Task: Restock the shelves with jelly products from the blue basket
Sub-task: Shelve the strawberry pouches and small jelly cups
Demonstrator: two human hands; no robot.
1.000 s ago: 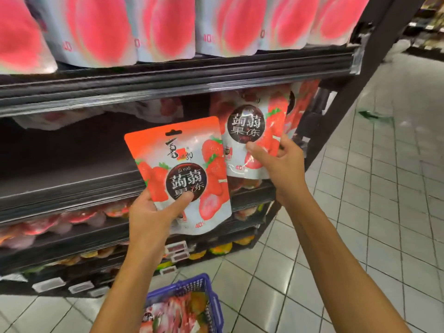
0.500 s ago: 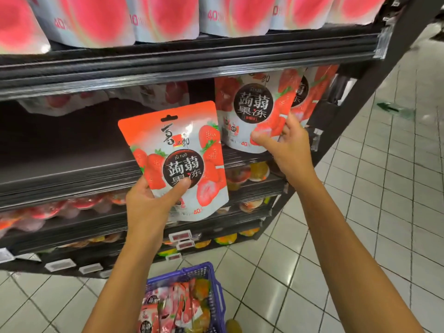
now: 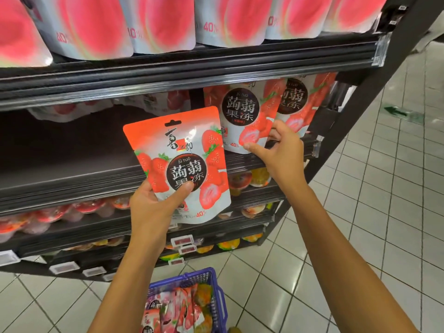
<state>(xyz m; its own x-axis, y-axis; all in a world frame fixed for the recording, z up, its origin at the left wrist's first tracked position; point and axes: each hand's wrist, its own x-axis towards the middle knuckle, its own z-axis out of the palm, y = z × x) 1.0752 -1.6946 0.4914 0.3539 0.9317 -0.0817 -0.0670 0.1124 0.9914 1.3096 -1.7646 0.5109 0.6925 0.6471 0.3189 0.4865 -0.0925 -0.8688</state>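
Fig.: L hand (image 3: 153, 207) is gripping a strawberry konjac jelly pouch (image 3: 182, 164) by its lower part, thumb across the black label, fingers (image 3: 144, 188) wrapping behind. The pouch is hanging upright before the middle shelf's front edge (image 3: 72, 186), above the blue basket (image 3: 182, 280). R hand (image 3: 281, 152) is pinching the bottom corner of the front shelved pouch (image 3: 240, 111), near the shelf's right end. Best practice: square that pouch w/ R, then seat L's pouch just left of it, base first, label outward.

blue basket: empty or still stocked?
Still stocked. The blue basket holds several jelly pouches packed on edge. Its near end is out of frame, so how full: cannot tell.
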